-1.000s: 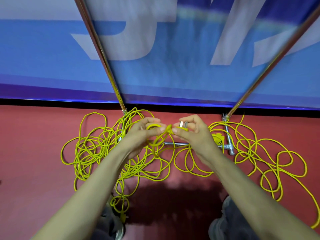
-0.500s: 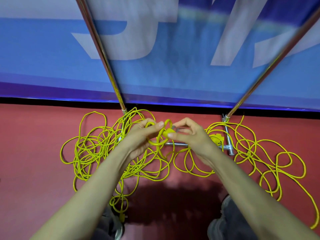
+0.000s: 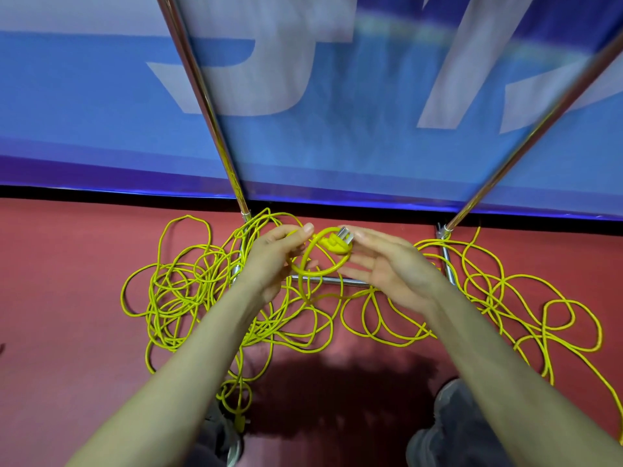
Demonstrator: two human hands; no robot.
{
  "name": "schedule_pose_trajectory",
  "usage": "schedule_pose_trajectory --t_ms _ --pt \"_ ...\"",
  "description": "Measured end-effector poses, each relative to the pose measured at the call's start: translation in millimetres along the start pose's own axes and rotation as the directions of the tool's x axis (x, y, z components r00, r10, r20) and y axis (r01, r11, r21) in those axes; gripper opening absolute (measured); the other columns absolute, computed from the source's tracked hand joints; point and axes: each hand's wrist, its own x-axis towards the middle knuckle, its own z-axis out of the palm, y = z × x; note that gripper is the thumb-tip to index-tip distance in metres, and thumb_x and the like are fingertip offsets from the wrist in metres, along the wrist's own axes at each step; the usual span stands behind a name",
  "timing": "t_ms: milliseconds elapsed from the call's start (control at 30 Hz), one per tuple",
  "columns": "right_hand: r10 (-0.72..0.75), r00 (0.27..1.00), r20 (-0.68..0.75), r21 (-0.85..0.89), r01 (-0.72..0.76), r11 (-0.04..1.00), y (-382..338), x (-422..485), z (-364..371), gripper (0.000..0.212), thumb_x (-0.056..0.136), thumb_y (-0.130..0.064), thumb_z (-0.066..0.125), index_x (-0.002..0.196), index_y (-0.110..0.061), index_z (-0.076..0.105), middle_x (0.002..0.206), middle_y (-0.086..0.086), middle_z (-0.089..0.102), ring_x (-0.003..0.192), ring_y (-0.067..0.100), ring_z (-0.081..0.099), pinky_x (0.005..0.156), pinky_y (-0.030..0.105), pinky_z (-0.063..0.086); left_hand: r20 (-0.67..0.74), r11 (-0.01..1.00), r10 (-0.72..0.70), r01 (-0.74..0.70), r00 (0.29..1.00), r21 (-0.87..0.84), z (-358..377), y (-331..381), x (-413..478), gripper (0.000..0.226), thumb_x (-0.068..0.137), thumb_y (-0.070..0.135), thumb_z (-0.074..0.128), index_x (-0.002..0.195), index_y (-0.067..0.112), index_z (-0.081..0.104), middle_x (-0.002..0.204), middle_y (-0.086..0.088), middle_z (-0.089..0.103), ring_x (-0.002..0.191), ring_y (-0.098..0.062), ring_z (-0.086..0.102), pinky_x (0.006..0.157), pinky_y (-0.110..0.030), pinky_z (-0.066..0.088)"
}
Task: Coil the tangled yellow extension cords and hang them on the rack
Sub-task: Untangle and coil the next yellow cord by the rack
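Loop of glossy yellow cord (image 3: 320, 273) pinched by left hand (image 3: 273, 261); right hand's (image 3: 387, 271) straight fingers (image 3: 363, 236) touch plug (image 3: 332, 246).

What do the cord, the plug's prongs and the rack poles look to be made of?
Cord: yellow rubber or plastic jacket, smooth with a slight sheen; it bends in soft loops. Prongs: bare silvery metal, flat and bright. Rack poles: polished metal tube, probably chrome or stainless steel, judging by the mirror-like highlights along it.
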Motion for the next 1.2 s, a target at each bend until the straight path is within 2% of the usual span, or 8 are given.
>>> schedule_pose_trajectory --t_ms 100,300,467,533,667,867,1033,1200 --pt "-0.036 0.999 -0.039 -0.156 0.03 0.987 0 1 -4 0.027 0.082 0.0 0.062 0.104 -0.015 0.063 0.105 0.006 0.066 0.094 0.016 0.066 0.086 0.036 0.054 0.003 0.999 0.033 -0.033 0.999 0.035 3 2 -3 0.012 0.09 0.016 0.065 0.083 0.008 0.059 0.057 0.003 0.051 0.053 -0.008 0.05 0.054 -0.028 0.058" --pt "-0.229 0.961 -0.154 -0.361 0.161 0.918 9 5 1 0.026 0.08 0.01 0.064 0.086 -0.015 0.06 0.078 -0.002 0.053 0.065 0.005 0.059 0.062 0.019 0.055 -0.109 0.999 0.026 -0.022 0.994 0.044 7 -7 -2 0.02 0.092 0.017 0.063 0.077 0.012 0.053 0.067 -0.005 0.056 0.048 -0.008 0.057 0.055 -0.033 0.056" --pt "-0.306 0.922 -0.238 -0.373 0.205 0.905 3 5 -7 0.024 0.082 0.011 0.062 0.082 -0.013 0.062 0.078 0.0 0.051 0.073 0.008 0.057 0.077 0.027 0.056 -0.298 0.993 -0.061 0.028 0.953 -0.113 -14 4 8 0.022 0.097 0.023 0.056 0.077 0.017 0.051 0.051 0.008 0.049 0.051 -0.005 0.054 0.055 -0.025 0.05" --pt "-0.337 0.894 -0.296 -0.416 0.197 0.888 2 8 -14 0.025 0.085 0.01 0.057 0.087 -0.014 0.064 0.082 0.0 0.054 0.081 0.012 0.057 0.083 0.028 0.055 -0.228 0.979 -0.127 0.085 0.965 -0.185 -17 6 8 0.019 0.098 0.022 0.055 0.079 0.018 0.055 0.052 0.009 0.054 0.059 -0.007 0.057 0.067 -0.028 0.052" --pt "-0.401 0.855 -0.329 -0.637 0.112 0.763 11 17 -21 0.034 0.087 0.005 0.055 0.117 -0.012 0.058 0.11 0.002 0.057 0.106 0.013 0.052 0.095 0.026 0.043 -0.033 0.999 -0.026 0.027 0.999 0.031 -2 -1 1 0.01 0.097 0.02 0.055 0.096 0.017 0.064 0.084 0.0 0.065 0.072 -0.008 0.068 0.073 -0.029 0.053" --pt "-0.246 0.958 -0.148 -0.832 0.014 0.555 33 21 -20 0.042 0.083 -0.004 0.064 0.123 -0.016 0.056 0.125 0.007 0.053 0.118 0.015 0.049 0.103 0.028 0.037 0.119 0.999 0.045 -0.042 0.992 -0.028 9 1 -4 0.018 0.099 0.019 0.05 0.108 0.013 0.065 0.086 -0.001 0.062 0.08 -0.01 0.066 0.079 -0.031 0.058" --pt "-0.305 0.951 0.04 -0.874 0.182 0.45 30 17 -10 0.006 0.089 -0.023 0.064 0.091 -0.028 0.062 0.094 -0.002 0.059 0.093 0.009 0.053 0.089 0.028 0.042 0.079 0.989 0.056 -0.045 0.995 -0.142 11 6 -7 0.016 0.097 0.02 0.053 0.098 0.01 0.066 0.078 0.0 0.059 0.075 -0.01 0.064 0.065 -0.025 0.057" --pt "-0.231 0.963 0.142 -0.928 0.211 0.308 22 10 -15 0.016 0.085 -0.021 0.067 0.083 -0.031 0.054 0.091 -0.004 0.055 0.09 0.012 0.052 0.083 0.026 0.038 0.008 0.985 0.089 -0.087 0.996 -0.151 6 9 -6 0.019 0.099 0.023 0.05 0.098 0.012 0.066 0.074 0.003 0.057 0.076 -0.015 0.059 0.067 -0.024 0.058"
